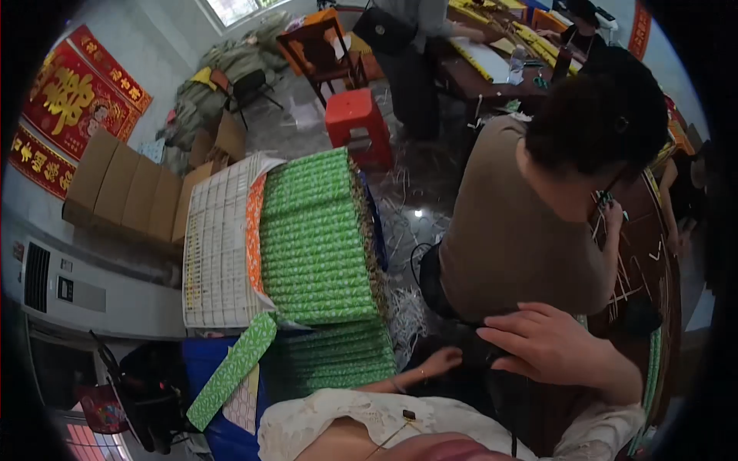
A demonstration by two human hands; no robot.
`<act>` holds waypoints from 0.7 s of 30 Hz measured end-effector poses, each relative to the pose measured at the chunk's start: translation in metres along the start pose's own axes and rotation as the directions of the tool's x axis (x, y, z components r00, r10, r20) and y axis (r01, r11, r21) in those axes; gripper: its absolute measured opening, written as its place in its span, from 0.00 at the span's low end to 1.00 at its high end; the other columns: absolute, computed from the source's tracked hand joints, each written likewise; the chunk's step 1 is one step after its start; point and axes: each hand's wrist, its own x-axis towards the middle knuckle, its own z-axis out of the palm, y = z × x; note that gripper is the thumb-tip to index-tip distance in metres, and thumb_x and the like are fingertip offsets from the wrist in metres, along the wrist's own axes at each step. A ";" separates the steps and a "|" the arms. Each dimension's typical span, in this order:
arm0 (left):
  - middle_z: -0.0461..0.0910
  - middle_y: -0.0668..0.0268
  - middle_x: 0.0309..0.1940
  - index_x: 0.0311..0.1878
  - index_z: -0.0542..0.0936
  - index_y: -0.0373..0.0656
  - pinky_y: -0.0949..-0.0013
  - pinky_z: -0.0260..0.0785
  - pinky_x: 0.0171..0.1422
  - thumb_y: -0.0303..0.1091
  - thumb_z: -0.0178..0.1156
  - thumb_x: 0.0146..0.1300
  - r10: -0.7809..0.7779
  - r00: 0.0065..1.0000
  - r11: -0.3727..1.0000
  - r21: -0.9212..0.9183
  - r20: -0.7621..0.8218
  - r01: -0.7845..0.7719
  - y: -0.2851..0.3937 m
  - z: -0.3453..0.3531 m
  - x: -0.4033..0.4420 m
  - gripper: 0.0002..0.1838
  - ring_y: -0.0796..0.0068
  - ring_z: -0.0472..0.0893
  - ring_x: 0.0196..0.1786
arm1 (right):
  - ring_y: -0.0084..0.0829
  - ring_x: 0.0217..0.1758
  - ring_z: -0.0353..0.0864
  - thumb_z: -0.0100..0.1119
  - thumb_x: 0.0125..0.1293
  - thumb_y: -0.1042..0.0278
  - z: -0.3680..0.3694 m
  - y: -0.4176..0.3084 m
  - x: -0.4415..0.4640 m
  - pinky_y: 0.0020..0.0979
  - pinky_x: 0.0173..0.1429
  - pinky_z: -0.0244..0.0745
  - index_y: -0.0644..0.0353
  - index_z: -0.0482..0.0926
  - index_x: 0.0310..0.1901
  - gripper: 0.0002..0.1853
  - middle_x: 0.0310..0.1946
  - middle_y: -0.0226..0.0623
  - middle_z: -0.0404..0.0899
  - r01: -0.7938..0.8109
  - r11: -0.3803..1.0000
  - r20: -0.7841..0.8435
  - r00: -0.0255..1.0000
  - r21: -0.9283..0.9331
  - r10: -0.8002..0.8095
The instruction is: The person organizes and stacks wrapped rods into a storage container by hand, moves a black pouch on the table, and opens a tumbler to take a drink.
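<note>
My right hand [542, 344] is raised in front of my chest, close behind a seated person's back. Its fingers are stretched out, slightly bent, and I see nothing in them. Lower and further left, my left hand [440, 362] reaches forward over a dark area, its fingers loosely extended with nothing visible in them. Left of that forearm lies a lower pile of green patterned strips [330, 357], beneath a large stack of green white-patterned rolled or folded pieces [315, 238]. A single flat green patterned strip [234, 373] rests at a slant beside the pile.
The seated person [530, 223] in brown works at a dark table [642, 284] on the right. A red stool [359, 123] and wooden chair [323, 58] stand ahead. Cardboard boxes [127, 180] line the left wall. Paper scraps [407, 315] litter the floor.
</note>
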 end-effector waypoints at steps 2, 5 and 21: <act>0.80 0.54 0.42 0.47 0.77 0.38 0.63 0.70 0.51 0.46 0.58 0.60 -0.129 0.894 0.950 0.313 0.430 -0.014 0.012 -0.003 -0.007 0.21 0.62 0.79 0.46 | 0.38 0.46 0.77 0.58 0.60 0.62 0.006 -0.007 -0.046 0.36 0.52 0.70 0.59 0.74 0.51 0.18 0.46 0.38 0.77 -0.313 0.928 -0.119 0.933 0.202 0.340; 0.79 0.56 0.43 0.48 0.77 0.40 0.60 0.70 0.48 0.47 0.54 0.63 -0.303 0.750 0.794 0.591 0.588 -0.143 0.056 -0.003 -0.011 0.20 0.60 0.78 0.43 | 0.39 0.46 0.78 0.57 0.62 0.66 0.038 -0.016 -0.112 0.35 0.48 0.73 0.62 0.76 0.49 0.14 0.44 0.41 0.79 -0.493 0.784 -0.320 0.725 0.377 0.609; 0.78 0.56 0.37 0.30 0.79 0.38 0.57 0.70 0.45 0.44 0.57 0.57 -0.078 0.806 0.322 0.780 0.587 -0.537 0.140 0.201 0.006 0.16 0.55 0.77 0.43 | 0.29 0.48 0.79 0.52 0.66 0.71 0.154 -0.092 -0.433 0.25 0.50 0.72 0.63 0.77 0.50 0.13 0.44 0.39 0.80 -0.581 0.174 -0.338 -0.187 0.795 0.922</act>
